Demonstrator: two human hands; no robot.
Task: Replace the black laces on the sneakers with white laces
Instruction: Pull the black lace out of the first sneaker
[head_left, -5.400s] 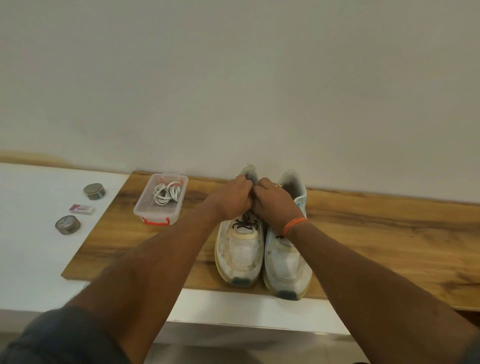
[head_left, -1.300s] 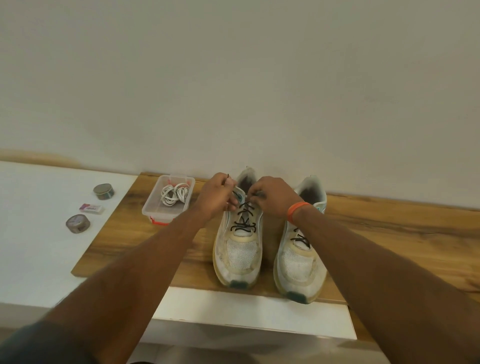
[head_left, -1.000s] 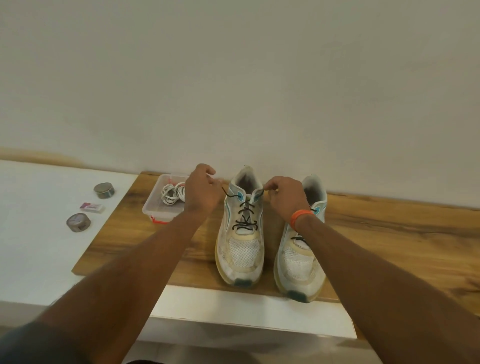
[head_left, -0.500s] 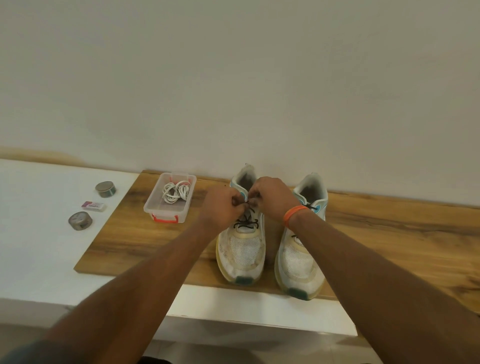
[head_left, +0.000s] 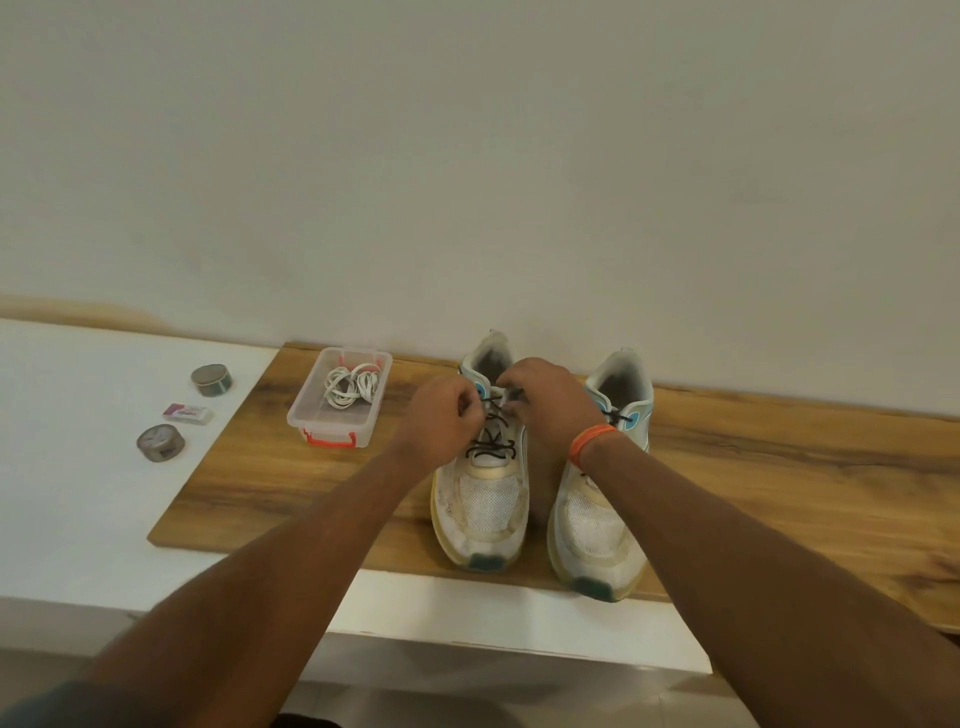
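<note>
- Left hand (head_left: 441, 421) and right hand (head_left: 550, 402) each pinch the black lace (head_left: 491, 447) atop the left sneaker (head_left: 483, 499).
- White laces (head_left: 353, 387) lie in the box (head_left: 332, 431).

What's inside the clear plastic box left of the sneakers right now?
The clear plastic box holds a loose coil of white laces, lid off. How many laces are in the bundle can't be told, and whatever lies under the coil is covered.

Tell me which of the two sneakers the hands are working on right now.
The left sneaker, nearer the clear box. Both hands pinch its black lace; the right sneaker goes untouched.
</note>
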